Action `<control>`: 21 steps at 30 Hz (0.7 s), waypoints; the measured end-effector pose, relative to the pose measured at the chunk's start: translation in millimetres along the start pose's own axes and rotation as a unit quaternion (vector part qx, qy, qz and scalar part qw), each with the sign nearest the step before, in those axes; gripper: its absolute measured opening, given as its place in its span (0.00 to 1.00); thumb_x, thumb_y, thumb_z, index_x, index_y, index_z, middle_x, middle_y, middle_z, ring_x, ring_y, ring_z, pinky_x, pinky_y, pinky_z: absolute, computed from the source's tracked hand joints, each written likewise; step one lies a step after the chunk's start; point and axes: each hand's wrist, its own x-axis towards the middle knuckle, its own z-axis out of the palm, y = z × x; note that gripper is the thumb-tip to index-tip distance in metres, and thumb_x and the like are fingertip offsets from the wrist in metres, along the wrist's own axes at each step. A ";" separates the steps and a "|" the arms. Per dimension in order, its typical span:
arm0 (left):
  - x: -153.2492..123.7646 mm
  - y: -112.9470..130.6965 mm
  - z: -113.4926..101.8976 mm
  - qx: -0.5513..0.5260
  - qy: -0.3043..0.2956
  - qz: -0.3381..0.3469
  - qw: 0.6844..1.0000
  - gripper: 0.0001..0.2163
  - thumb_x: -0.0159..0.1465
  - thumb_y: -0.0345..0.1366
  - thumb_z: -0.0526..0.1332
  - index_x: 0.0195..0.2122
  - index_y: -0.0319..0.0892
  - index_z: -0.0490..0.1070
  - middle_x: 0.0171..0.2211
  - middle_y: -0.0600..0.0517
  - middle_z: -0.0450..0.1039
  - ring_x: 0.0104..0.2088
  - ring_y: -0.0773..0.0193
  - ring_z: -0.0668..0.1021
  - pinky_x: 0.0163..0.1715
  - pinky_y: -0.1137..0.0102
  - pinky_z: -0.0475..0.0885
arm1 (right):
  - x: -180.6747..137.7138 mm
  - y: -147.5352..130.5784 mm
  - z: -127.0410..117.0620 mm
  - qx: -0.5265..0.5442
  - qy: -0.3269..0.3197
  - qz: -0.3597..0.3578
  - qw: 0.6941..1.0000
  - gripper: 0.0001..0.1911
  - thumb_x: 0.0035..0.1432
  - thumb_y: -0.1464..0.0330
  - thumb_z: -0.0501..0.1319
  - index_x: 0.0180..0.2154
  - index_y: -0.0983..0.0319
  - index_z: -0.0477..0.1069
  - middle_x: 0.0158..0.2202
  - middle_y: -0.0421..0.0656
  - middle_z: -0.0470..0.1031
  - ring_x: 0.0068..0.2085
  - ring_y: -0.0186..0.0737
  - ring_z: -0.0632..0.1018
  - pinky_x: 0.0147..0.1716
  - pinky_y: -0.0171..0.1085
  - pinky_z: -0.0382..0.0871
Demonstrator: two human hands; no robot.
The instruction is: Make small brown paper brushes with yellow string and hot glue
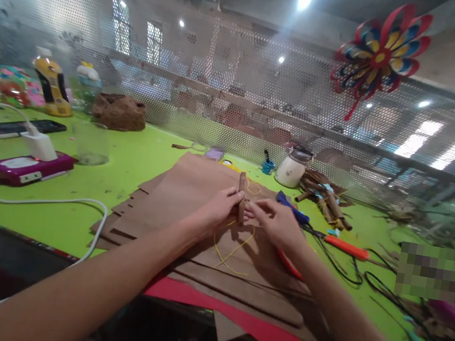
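Over a stack of brown paper sheets [188, 199], my left hand [223, 208] pinches a small folded brown strip [242, 187] that stands roughly upright. My right hand [275, 220] is at the strip's right side, thumb and fingers drawn together close to it. What lies between those right fingertips is too small to tell. A thin yellow thread [235, 250] hangs below the hands and loops across the paper. More yellow thread shows just behind the strip.
A blue-handled tool [293, 208] and an orange-handled tool [345, 247] lie to the right, near rolled brown pieces [327, 202] and a white jar [293, 167]. A purple power strip [30, 166], a clear cup [91, 145] and a white cable [101, 219] are at the left.
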 end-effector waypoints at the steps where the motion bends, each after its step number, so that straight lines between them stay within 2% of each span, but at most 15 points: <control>1: 0.7 -1.7 0.0 -0.006 0.006 0.017 1.000 0.05 0.63 0.32 0.54 0.30 0.39 0.62 0.24 0.51 0.71 0.25 0.69 0.76 0.32 0.71 0.73 | -3.4 -11.3 6.8 0.006 -0.003 0.013 1.000 0.18 0.56 0.55 0.55 0.34 0.62 0.73 0.31 0.45 0.76 0.31 0.40 0.75 0.32 0.37 0.68; 4: 1.9 -5.5 0.5 -0.018 0.005 0.043 0.999 0.05 0.61 0.33 0.57 0.29 0.38 0.66 0.27 0.50 0.71 0.27 0.69 0.75 0.32 0.72 0.72 | -9.9 -25.8 20.6 -0.016 0.053 0.027 0.998 0.19 0.54 0.53 0.57 0.36 0.63 0.71 0.34 0.46 0.75 0.33 0.41 0.75 0.33 0.39 0.67; 7: 0.0 -4.0 3.3 -0.030 -0.001 0.039 0.999 0.05 0.60 0.35 0.59 0.32 0.37 0.69 0.29 0.49 0.73 0.28 0.68 0.75 0.33 0.71 0.71 | -11.7 -22.3 25.7 -0.045 0.121 -0.009 0.992 0.18 0.53 0.54 0.58 0.38 0.62 0.71 0.35 0.48 0.73 0.38 0.43 0.73 0.38 0.41 0.66; 10: -4.9 2.1 7.2 -0.034 0.011 0.030 0.999 0.06 0.59 0.35 0.60 0.31 0.37 0.71 0.28 0.49 0.73 0.28 0.69 0.74 0.30 0.74 0.69 | -12.0 -18.5 27.6 -0.062 0.152 -0.024 0.986 0.16 0.55 0.56 0.57 0.35 0.62 0.71 0.35 0.48 0.72 0.40 0.45 0.71 0.40 0.42 0.65; 13: -9.1 7.1 9.7 -0.041 0.022 0.020 0.999 0.06 0.58 0.34 0.61 0.29 0.36 0.72 0.26 0.50 0.72 0.26 0.70 0.73 0.29 0.76 0.68 | -12.6 -21.6 27.7 -0.056 0.142 -0.003 0.988 0.14 0.56 0.58 0.56 0.32 0.62 0.72 0.33 0.47 0.72 0.37 0.43 0.71 0.36 0.40 0.64; 17: -8.2 6.4 9.2 -0.052 0.026 0.017 0.998 0.05 0.58 0.34 0.61 0.29 0.37 0.72 0.27 0.51 0.72 0.28 0.69 0.74 0.33 0.74 0.69 | -14.5 -30.9 24.3 0.008 0.074 0.014 0.997 0.11 0.57 0.64 0.55 0.32 0.62 0.74 0.28 0.45 0.74 0.28 0.38 0.71 0.29 0.36 0.64; 21: -3.2 1.4 6.2 -0.060 0.015 0.030 0.998 0.06 0.58 0.34 0.62 0.30 0.36 0.73 0.26 0.51 0.71 0.28 0.70 0.73 0.34 0.74 0.69 | -16.5 -34.6 21.9 0.046 0.068 0.019 0.996 0.09 0.53 0.66 0.59 0.33 0.62 0.75 0.29 0.44 0.75 0.29 0.38 0.72 0.28 0.35 0.64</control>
